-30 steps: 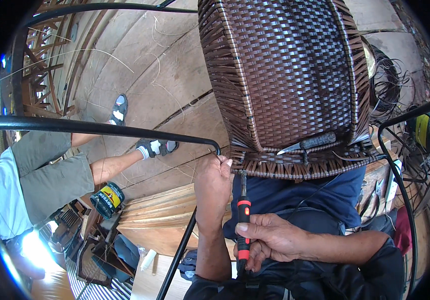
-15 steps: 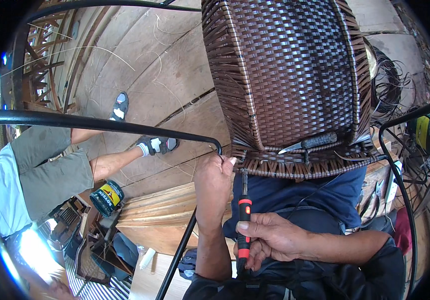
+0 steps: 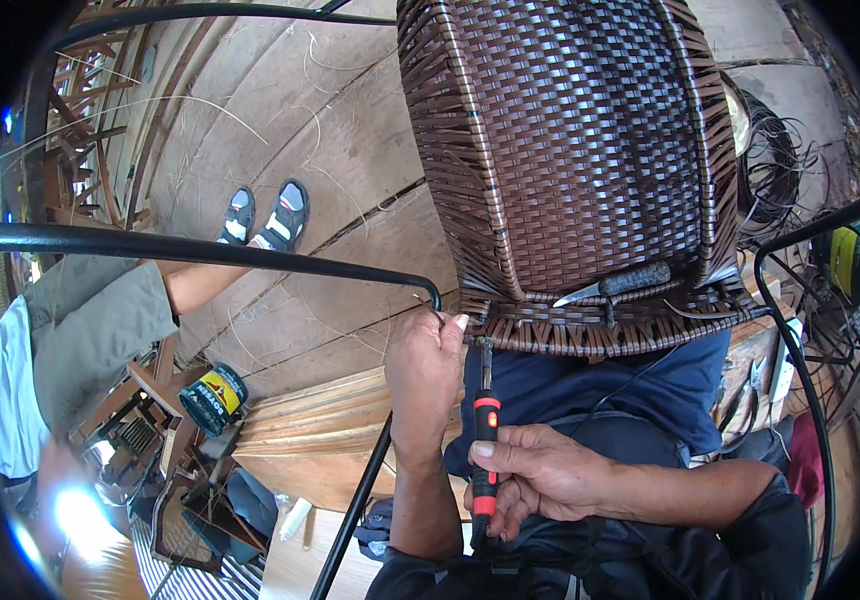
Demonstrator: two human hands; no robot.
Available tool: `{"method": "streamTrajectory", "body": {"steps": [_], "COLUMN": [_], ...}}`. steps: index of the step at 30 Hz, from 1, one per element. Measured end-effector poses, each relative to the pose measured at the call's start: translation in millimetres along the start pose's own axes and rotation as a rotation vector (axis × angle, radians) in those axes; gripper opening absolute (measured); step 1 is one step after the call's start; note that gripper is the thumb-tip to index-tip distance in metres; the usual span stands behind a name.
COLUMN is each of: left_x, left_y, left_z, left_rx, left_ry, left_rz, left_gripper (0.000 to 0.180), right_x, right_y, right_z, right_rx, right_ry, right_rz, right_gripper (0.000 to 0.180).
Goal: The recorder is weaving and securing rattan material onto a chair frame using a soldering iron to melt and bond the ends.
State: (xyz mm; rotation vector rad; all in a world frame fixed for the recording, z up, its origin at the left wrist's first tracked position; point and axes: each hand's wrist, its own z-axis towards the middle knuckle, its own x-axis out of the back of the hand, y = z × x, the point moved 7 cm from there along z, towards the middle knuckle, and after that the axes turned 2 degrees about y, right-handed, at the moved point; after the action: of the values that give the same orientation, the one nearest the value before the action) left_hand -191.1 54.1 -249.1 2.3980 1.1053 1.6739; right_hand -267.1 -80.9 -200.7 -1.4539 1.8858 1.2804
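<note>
A brown woven wicker seat [image 3: 590,150] lies across my lap, its banded edge toward me. My right hand [image 3: 530,470] is closed round the red and black handle of a soldering iron [image 3: 486,420]. The iron's metal tip points away from me and meets the left end of the woven edge. Just beside that tip, my left hand [image 3: 428,355] is closed, thumb and finger pinching at the corner by the black metal frame [image 3: 200,245]. What lies in that pinch is too small to make out. A knife [image 3: 615,285] with a dark handle rests on the weave.
Black frame bars run on both sides of me. Stacked wooden boards [image 3: 320,425] and a dark green can with a yellow label [image 3: 214,398] are at left. A person's sandalled feet [image 3: 288,215] stand beyond. Coiled dark strands [image 3: 770,160] lie at right.
The other person's near foot has shifted away and to the left, beside the other foot. My hands and the soldering iron have hardly moved.
</note>
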Motion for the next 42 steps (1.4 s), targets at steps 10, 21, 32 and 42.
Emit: {"method": "streamTrajectory", "body": {"steps": [10, 21, 32, 42], "left_x": [-7, 33, -19, -26], "left_y": [-11, 16, 30, 15], "left_z": [-1, -6, -29, -27], "left_rx": [0.085, -0.108, -0.513, -0.406], "left_ry": [-0.015, 0.43, -0.2, -0.225], "left_rz": [-0.144, 0.15, 0.426, 0.452], "left_gripper": [0.03, 0.017, 0.039, 0.042], "right_x": [3, 10, 23, 27], "right_y": [1, -41, -50, -52], "right_z": [-3, -56, -72, -67], "right_rx": [0.021, 0.588, 0.704, 0.741], "right_ry": [0.008, 0.187, 0.258, 0.24], "right_rz": [-0.025, -0.3, -0.448, -0.38], "right_gripper": [0.035, 0.021, 0.03, 0.023]}}
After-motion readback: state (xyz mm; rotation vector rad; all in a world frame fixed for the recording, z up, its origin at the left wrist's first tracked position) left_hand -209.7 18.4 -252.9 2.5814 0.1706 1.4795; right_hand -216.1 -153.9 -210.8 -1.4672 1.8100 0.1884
